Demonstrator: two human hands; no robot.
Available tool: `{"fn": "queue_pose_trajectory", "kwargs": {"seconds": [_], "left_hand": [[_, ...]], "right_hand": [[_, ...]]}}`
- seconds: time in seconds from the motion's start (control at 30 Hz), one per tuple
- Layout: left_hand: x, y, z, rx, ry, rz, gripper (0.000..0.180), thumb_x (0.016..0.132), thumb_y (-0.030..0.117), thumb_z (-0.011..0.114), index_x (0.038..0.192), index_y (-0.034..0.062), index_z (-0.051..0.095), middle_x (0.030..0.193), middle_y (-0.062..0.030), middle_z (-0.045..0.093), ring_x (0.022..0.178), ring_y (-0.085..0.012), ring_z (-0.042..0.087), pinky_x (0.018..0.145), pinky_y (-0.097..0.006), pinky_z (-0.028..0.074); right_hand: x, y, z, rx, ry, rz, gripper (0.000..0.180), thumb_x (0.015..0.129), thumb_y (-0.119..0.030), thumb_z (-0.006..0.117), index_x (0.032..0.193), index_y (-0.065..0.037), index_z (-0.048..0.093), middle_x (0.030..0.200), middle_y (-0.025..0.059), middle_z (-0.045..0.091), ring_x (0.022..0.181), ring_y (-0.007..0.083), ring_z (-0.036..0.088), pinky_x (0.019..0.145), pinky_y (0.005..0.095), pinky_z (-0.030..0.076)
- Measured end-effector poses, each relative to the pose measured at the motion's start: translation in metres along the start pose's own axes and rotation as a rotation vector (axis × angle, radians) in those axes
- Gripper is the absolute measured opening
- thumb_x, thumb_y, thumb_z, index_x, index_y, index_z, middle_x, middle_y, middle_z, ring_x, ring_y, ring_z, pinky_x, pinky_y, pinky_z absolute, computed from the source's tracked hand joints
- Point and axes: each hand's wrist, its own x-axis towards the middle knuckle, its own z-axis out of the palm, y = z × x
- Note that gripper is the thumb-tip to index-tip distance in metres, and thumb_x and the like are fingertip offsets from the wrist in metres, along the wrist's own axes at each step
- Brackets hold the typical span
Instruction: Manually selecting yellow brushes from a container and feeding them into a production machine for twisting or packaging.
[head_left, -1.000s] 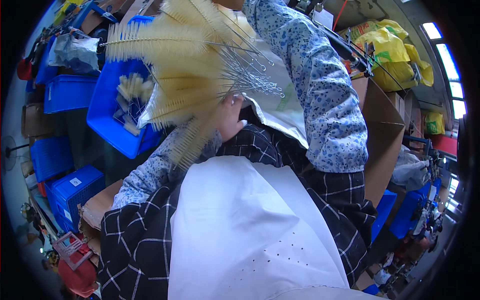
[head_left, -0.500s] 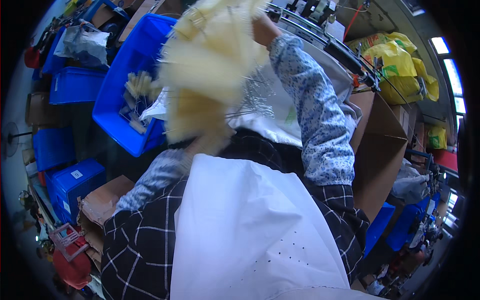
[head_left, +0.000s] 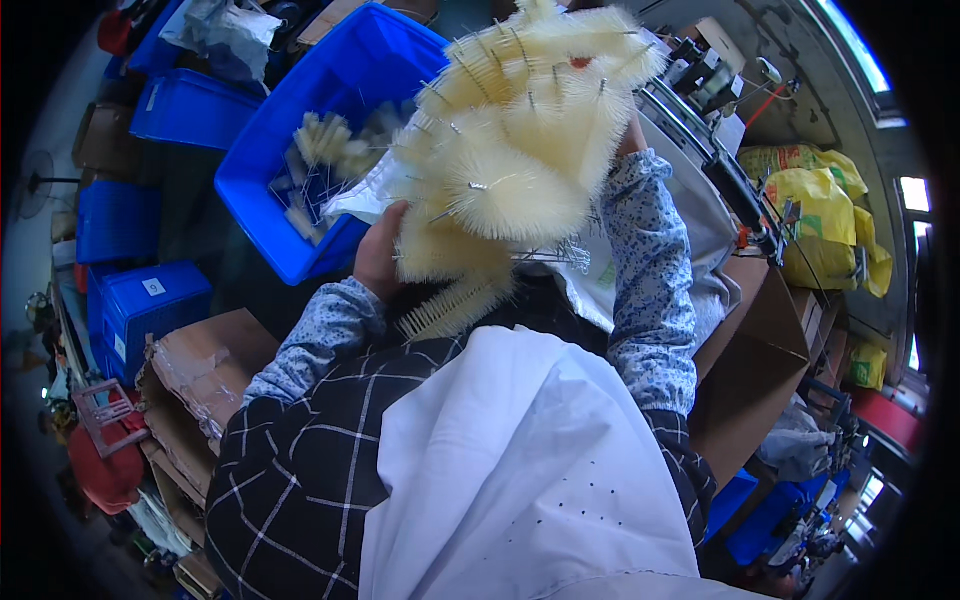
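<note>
A big bundle of cream-bristled bottle brushes (head_left: 520,190) with twisted wire stems is held up between my two hands. My left hand (head_left: 382,250) grips the bundle's left side, its fingertips partly lost behind the bristles. On the far right side my right hand (head_left: 632,138) is closed against the bundle, mostly covered by it. One brush (head_left: 455,305) sticks out at the bottom towards my lap. Below the bundle, thin wire stems (head_left: 555,257) show over a white sheet or sack (head_left: 590,292).
To the left stands a blue bin (head_left: 250,190) with more loose brushes (head_left: 325,140) inside. Cardboard boxes (head_left: 215,355) and blue crates (head_left: 165,300) lie further left. At right are a metal machine frame (head_left: 735,180), an open carton (head_left: 750,370) and yellow sacks (head_left: 815,220).
The brush bundle, blurred by motion earlier, now shows sharply and sits further right in view. My left hand has come up along its left side. The whole view has shifted slightly.
</note>
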Motion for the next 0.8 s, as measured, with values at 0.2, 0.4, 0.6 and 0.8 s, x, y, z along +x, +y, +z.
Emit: {"fn": "queue_pose_trajectory", "kwargs": {"seconds": [0.2,0.4,0.6,0.8], "left_hand": [[0.012,0.026,-0.091,-0.088,-0.057,0.022,0.033,0.068,0.007,0.061,0.098,0.0024,0.048,0.083,-0.007,0.055,0.073,-0.0171,0.055,0.065,-0.027,0.044],[0.082,0.065,-0.204,0.026,0.196,0.217,0.029,0.081,0.013,0.051,0.108,0.0042,0.044,0.092,-0.009,0.053,0.066,-0.014,0.054,0.051,-0.023,0.045],[0.215,0.204,-0.165,0.199,-0.337,0.626,0.032,0.076,0.005,0.053,0.107,0.0033,0.046,0.097,-0.0121,0.053,0.089,-0.0226,0.054,0.072,-0.03,0.046],[0.243,0.248,-0.043,0.588,-0.923,1.002,0.031,0.058,0.0,0.051,0.088,0.0088,0.055,0.089,-0.0107,0.052,0.084,-0.0272,0.05,0.077,-0.035,0.038]], "right_hand": [[0.004,0.0,0.005,-0.261,0.176,-0.136,0.021,0.077,-0.007,0.056,0.097,-0.002,0.053,0.09,0.0049,0.056,0.083,0.0128,0.051,0.072,0.0273,0.043],[0.013,0.005,0.014,-0.586,0.354,-0.097,0.036,0.071,-0.025,0.063,0.094,0.0,0.055,0.086,0.0125,0.058,0.076,0.0231,0.057,0.068,0.0315,0.047],[0.035,0.019,0.058,-1.431,0.361,-0.21,0.048,0.069,-0.029,0.06,0.106,-0.002,0.047,0.102,0.0168,0.049,0.097,0.0288,0.045,0.082,0.0336,0.038],[0.025,0.005,0.03,-0.999,0.067,-0.206,0.072,0.067,-0.027,0.062,0.123,0.0,0.027,0.122,0.0198,0.033,0.113,0.0333,0.031,0.096,0.0374,0.024]]}}
